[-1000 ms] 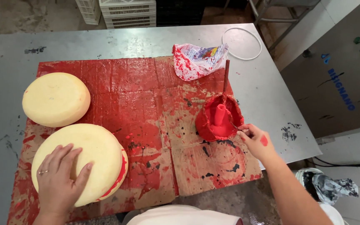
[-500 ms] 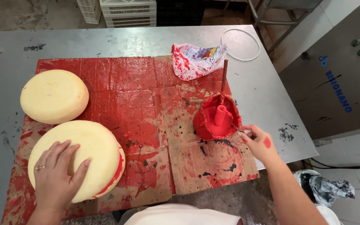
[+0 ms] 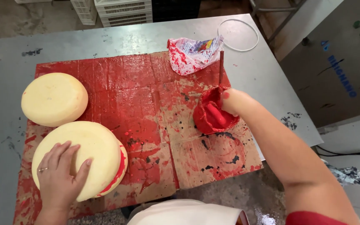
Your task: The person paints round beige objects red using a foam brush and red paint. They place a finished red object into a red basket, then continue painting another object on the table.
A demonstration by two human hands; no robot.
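Note:
My left hand [image 3: 59, 173] lies flat, fingers spread, on the near pale yellow cheese wheel [image 3: 96, 154] and holds it slightly tilted. That wheel's right edge is smeared red. A second, uncoated wheel [image 3: 54, 99] sits behind it on the left. My right hand [image 3: 233, 101] is at the far rim of a red-coated bowl [image 3: 207, 123] of red liquid. Its fingers curl down out of sight by a thin red stick [image 3: 221, 66] that stands up from the bowl. A red-covered handle [image 3: 216, 115] lies inside the bowl.
Everything rests on red-stained cardboard [image 3: 146, 96] laid over a grey metal table [image 3: 117, 39]. A crumpled, red-spattered plastic bag [image 3: 192, 54] and a thin white ring [image 3: 238, 35] lie at the back right. White crates [image 3: 121, 10] stand beyond the table. A grey cabinet [image 3: 338, 62] is to the right.
My right hand has moved from the cardboard just right of the bowl up to the bowl's rim by the stick. My left hand stays on the near wheel.

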